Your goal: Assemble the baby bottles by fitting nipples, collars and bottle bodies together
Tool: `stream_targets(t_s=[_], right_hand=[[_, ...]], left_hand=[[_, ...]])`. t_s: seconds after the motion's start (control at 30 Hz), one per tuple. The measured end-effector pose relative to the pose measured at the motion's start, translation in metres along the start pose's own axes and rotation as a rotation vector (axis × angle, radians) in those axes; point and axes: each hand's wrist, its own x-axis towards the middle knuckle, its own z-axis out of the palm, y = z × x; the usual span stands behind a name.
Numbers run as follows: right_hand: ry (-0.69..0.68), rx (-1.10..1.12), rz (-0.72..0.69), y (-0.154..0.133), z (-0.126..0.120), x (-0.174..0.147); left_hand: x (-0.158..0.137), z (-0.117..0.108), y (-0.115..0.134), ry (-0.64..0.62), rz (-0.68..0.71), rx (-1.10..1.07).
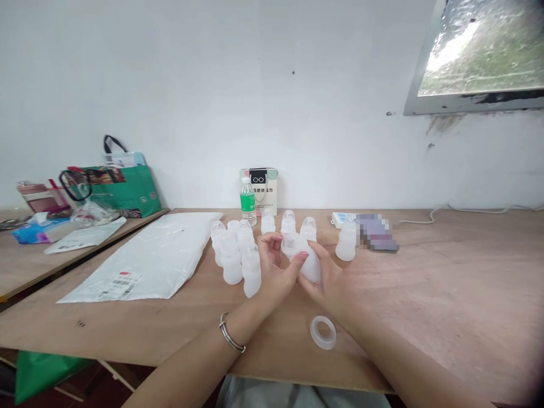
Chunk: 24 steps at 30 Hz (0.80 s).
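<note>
Tilted between my hands is a frosted white baby bottle (311,266). My right hand (325,277) wraps round its body. My left hand (276,263) grips its top end, where a clear round piece (291,243) shows between the fingers; I cannot tell exactly how that piece sits on the neck. On the table just below my hands lies a loose translucent screw ring (323,332). Several similar bottles (232,262) stand grouped to the left, many with clear domed caps. Behind my hands are more capped bottles (288,222), and another bottle (346,241) stands to the right.
A white plastic mailer (148,258) lies left on the wooden table (459,306). At the back stand a water bottle (247,203) and a paper bag (267,192). A blurred phone-like object (376,232) lies right. A green bag (127,192) stands on the left table.
</note>
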Motion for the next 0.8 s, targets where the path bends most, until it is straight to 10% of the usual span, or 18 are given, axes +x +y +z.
stream_targets(t_s=[0.2, 0.5, 0.8], right_hand=[[-0.101, 0.090, 0.165, -0.009, -0.009, 0.007], [-0.574, 1.365, 0.624, -0.005, -0.013, 0.017], [-0.336, 0.492, 0.435, -0.014, -0.027, 0.013]], left_hand=[[0.008, -0.004, 0.004, -0.102, -0.218, -0.049], [0.015, -0.015, 0.002, -0.333, -0.388, -0.260], [0.021, -0.014, 0.007, -0.308, -0.338, -0.225]])
